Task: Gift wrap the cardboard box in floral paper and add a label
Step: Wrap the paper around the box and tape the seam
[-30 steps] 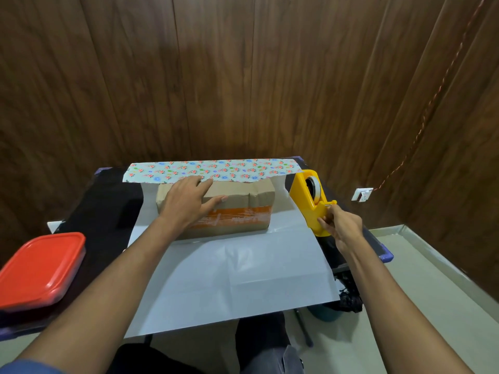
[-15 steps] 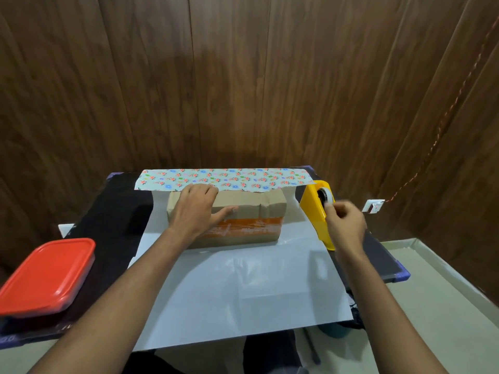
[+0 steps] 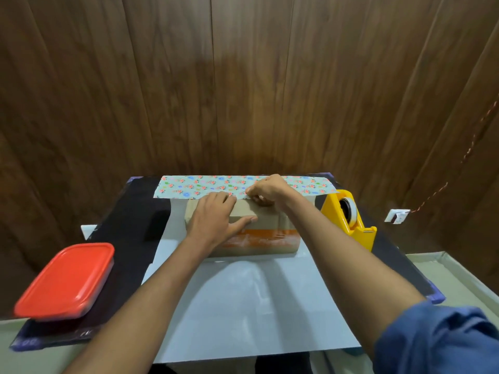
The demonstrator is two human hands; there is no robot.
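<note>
- Head view: cardboard box point(image 3: 270, 233) lies lengthwise on the white back side of the floral paper point(image 3: 243, 298), toward the far part of the sheet; orange band runs along the box's near face.
- Far edge of the paper is folded up and over, printed flower side showing as a strip point(image 3: 194, 187) that reaches the box's far top edge.
- Left hand point(image 3: 216, 220) lies flat, palm down, on the left part of the box top, fingers spread, thumb out toward the right along the near top edge; it presses, grips nothing.
- Right hand point(image 3: 266, 191) is at the flap's near edge over the box top, fingers curled and pinched at the paper edge. Looks like it is pinching something small there, but too small and blurred to tell what.
- Yellow tape dispenser point(image 3: 348, 217) stands on the counter point(image 3: 127, 220) just right of the box, apart from both hands, tape roll visible in it.
- Red-lidded container point(image 3: 64, 282) sits on the near left corner of the dark counter, well apart from the paper.
- Blue sleeve point(image 3: 437, 344) is pushed up on the right arm, bottom right.
- Wood panel wall point(image 3: 243, 85) behind the counter; white socket point(image 3: 397, 215) with a twisted cord at right.
</note>
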